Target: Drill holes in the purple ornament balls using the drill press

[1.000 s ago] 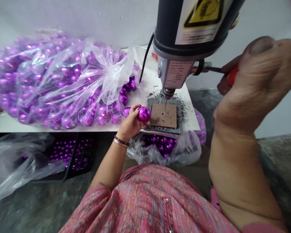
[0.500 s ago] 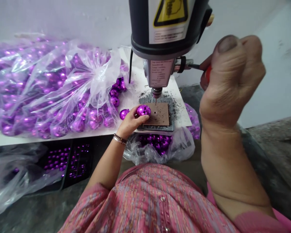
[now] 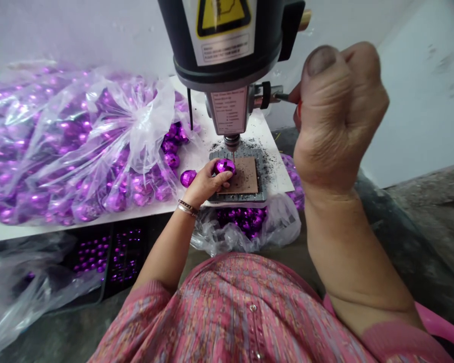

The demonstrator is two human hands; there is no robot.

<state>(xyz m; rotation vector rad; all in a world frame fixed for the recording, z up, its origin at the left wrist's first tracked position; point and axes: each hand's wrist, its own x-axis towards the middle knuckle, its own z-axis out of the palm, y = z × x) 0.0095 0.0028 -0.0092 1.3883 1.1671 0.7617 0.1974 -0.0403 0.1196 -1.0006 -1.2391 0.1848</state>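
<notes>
A shiny purple ball (image 3: 224, 167) is held between the thumb and fingers of my left hand (image 3: 206, 184), over the left part of a brown board (image 3: 247, 176). The drill bit (image 3: 233, 155) of a drill press (image 3: 227, 65) points down right beside the ball's upper right edge. Raised at the right, my right hand (image 3: 335, 111) is closed round the red grip of the press's lever (image 3: 283, 97); most of that grip is hidden. Another purple ball (image 3: 188, 178) lies on the white table (image 3: 274, 151), left of my left hand.
Big clear bags of purple balls (image 3: 71, 151) cover the table's left side. Dark shavings lie around the metal base (image 3: 262, 171). Below the table edge are an open bag of purple balls (image 3: 245, 220) and black trays (image 3: 108, 272) with purple pieces.
My left hand has brought the ball rightward over the board, up to the drill bit. The whole view has shifted, so the press appears further left. My right hand keeps its hold.
</notes>
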